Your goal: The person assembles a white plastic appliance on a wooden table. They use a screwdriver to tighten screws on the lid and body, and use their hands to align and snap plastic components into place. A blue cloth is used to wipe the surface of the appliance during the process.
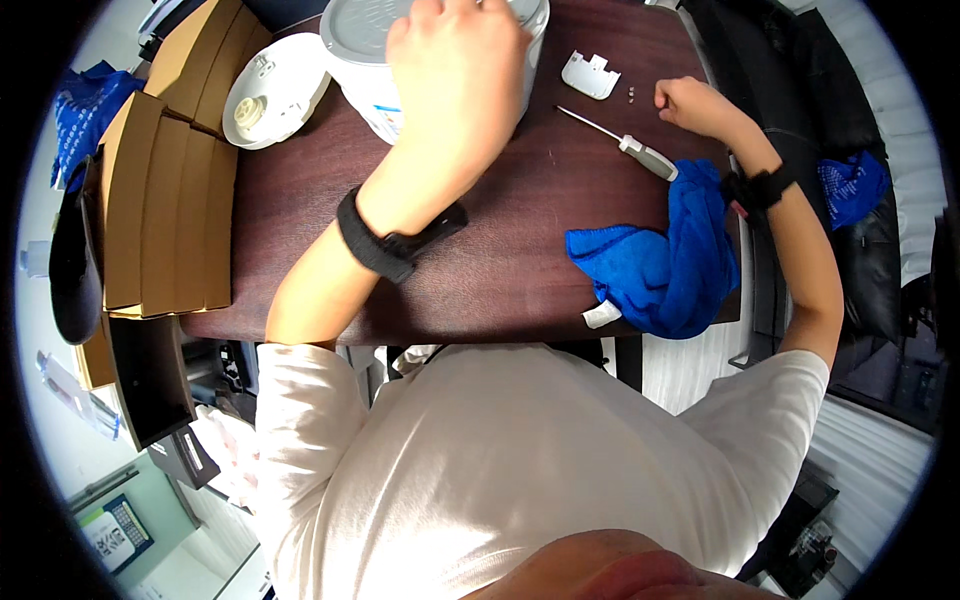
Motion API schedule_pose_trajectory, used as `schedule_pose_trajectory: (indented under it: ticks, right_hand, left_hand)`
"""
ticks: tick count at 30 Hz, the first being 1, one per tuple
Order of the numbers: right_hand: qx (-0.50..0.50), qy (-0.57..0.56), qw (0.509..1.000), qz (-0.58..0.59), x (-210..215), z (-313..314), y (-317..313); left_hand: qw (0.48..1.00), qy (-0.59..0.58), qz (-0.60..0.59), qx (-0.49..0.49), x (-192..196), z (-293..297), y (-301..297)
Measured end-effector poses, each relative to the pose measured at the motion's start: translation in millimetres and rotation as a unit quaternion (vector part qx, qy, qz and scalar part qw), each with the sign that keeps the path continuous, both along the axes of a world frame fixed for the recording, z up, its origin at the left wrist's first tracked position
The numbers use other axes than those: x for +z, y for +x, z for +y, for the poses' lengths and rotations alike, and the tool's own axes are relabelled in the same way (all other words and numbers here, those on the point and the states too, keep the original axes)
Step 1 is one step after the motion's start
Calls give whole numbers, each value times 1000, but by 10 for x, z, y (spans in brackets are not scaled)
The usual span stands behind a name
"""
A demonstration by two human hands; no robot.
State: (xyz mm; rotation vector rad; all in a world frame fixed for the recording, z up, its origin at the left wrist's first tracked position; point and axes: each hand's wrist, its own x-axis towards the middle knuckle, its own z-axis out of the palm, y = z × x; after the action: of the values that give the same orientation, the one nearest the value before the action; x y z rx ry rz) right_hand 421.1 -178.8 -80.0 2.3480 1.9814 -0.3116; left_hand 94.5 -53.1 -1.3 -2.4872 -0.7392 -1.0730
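Note:
My left hand is closed, knuckles up, over the grey top of a round white appliance at the far edge of the view. Whatever its fingers grip is hidden beneath them. On the right, my right hand is curled closed just above the table, and I cannot make out anything in it. Beside its fingertips lie several tiny screws. A white notched plastic cover rests left of them. Closer to me is a screwdriver with a grey and white handle, its shaft pointing far left.
A crumpled blue cloth lies at the table's right edge, touching the screwdriver handle. A round white plastic cover leans left of the appliance. Brown cardboard boxes line the left edge of the dark wooden table.

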Motion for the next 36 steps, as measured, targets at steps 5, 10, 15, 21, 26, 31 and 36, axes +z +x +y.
schedule_pose_trajectory:
  ticks: [5, 10, 15, 21, 26, 31, 36]
  right_hand:
    - [-3, -37, 999, -7, -119, 367, -34]
    - [-9, -14, 997, -71, -357, 363, -80]
    - [-15, 5, 997, -72, -342, 299, -199]
    - [-22, 19, 994, -107, -476, 323, -190]
    - [23, 47, 994, -101, -460, 271, -101]
    - [28, 107, 993, 50, 53, 250, -382]
    - [38, 193, 972, 129, 515, 179, -989]
  left_hand:
    - [996, -29, -25, -78, 19, 23, 110]
    - [957, -181, 15, -227, 157, 396, -396]
    - [926, -239, 19, -291, 142, 633, -873]
    - [935, -191, -17, -298, -25, 760, -944]
    - [928, -217, -55, -299, -108, 796, -894]
    - [932, -179, -75, -308, -207, 831, -853]
    - [931, -185, -76, -305, -220, 829, -848]
